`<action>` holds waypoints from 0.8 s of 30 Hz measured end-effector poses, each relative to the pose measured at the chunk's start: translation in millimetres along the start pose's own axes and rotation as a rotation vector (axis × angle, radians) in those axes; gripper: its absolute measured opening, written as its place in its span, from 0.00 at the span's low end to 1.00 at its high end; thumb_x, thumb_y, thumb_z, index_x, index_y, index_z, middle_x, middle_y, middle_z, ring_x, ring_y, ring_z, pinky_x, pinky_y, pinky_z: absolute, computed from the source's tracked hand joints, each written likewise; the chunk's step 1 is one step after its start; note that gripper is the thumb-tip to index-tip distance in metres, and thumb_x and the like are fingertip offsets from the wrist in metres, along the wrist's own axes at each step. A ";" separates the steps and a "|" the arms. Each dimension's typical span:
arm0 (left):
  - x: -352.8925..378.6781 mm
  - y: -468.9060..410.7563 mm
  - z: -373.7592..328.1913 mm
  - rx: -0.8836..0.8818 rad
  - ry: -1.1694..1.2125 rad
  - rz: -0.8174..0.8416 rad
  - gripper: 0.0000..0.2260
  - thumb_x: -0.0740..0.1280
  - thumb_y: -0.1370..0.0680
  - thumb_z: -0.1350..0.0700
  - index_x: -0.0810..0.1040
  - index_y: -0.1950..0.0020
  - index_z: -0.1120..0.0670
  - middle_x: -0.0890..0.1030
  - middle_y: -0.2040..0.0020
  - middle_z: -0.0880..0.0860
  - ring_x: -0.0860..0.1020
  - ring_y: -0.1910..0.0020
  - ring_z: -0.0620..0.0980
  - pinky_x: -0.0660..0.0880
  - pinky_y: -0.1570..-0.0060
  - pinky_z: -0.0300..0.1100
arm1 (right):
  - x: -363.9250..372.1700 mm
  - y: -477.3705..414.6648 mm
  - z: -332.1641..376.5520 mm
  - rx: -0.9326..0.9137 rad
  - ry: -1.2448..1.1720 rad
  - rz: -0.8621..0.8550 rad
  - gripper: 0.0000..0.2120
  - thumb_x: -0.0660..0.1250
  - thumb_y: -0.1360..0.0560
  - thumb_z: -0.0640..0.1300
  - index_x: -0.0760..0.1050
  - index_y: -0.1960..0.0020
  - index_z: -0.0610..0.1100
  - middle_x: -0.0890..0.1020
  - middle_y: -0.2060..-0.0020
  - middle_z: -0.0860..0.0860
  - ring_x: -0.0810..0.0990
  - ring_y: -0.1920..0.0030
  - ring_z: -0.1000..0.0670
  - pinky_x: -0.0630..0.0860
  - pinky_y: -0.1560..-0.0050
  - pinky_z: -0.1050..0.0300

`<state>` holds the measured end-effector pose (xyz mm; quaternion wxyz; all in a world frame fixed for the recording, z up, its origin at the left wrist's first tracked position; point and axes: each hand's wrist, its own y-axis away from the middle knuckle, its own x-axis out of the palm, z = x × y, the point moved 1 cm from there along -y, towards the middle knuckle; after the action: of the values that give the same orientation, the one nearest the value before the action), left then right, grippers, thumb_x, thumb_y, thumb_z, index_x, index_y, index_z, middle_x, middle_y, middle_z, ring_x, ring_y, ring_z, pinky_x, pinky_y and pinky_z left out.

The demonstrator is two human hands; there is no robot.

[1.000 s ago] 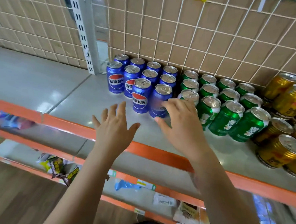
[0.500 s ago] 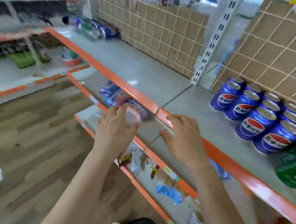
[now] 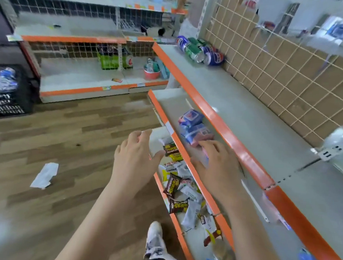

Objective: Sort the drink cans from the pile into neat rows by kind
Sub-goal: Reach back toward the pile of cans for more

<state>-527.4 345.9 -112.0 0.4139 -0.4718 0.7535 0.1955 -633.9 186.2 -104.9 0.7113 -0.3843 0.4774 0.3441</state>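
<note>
Drink cans, blue and green aluminium, lie heaped at the far end of the grey metal shelf, well apart from the empty left hand and right hand, fingers loosely spread; stepping closer before gripping looks wise.

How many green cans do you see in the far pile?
2: one green can lying at the front of the pile, between blue cans; another just behind it. Blur may hide more.

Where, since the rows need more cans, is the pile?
Head view, top centre: the pile lies at the far end of the top shelf, against the grid wall.
</note>
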 end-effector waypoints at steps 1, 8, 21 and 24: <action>0.0 -11.2 6.1 -0.015 0.000 0.003 0.27 0.64 0.24 0.43 0.64 0.28 0.51 0.70 0.35 0.56 0.71 0.38 0.60 0.68 0.40 0.53 | 7.2 -14.6 0.7 -0.012 -0.017 0.006 0.17 0.68 0.27 0.53 0.74 0.41 0.46 0.78 0.45 0.48 0.74 0.42 0.43 0.67 0.41 0.46; -5.0 -125.1 37.0 -0.114 -0.037 0.003 0.27 0.64 0.24 0.44 0.62 0.27 0.50 0.66 0.31 0.54 0.68 0.34 0.59 0.66 0.37 0.51 | 63.9 -151.3 19.0 -0.054 -0.159 0.012 0.19 0.67 0.28 0.50 0.75 0.41 0.40 0.79 0.47 0.41 0.75 0.45 0.37 0.68 0.44 0.44; -14.9 -310.1 65.3 -0.175 -0.078 -0.028 0.28 0.63 0.23 0.43 0.61 0.26 0.50 0.66 0.31 0.53 0.68 0.34 0.56 0.69 0.39 0.50 | 103.1 -344.1 39.7 -0.099 -0.289 0.081 0.20 0.67 0.25 0.49 0.72 0.36 0.43 0.76 0.42 0.45 0.72 0.42 0.42 0.66 0.41 0.50; -11.7 -350.2 69.1 -0.138 -0.076 -0.003 0.27 0.63 0.23 0.44 0.61 0.26 0.50 0.66 0.31 0.52 0.68 0.35 0.56 0.69 0.39 0.50 | 112.8 -366.6 35.9 -0.065 -0.285 0.087 0.20 0.66 0.25 0.49 0.72 0.36 0.43 0.75 0.42 0.46 0.71 0.41 0.43 0.65 0.41 0.52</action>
<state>-188.8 232.2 -109.1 0.4089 -0.4925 0.7215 0.2640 -270.3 59.9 -122.4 0.7435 -0.3332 0.3765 0.4410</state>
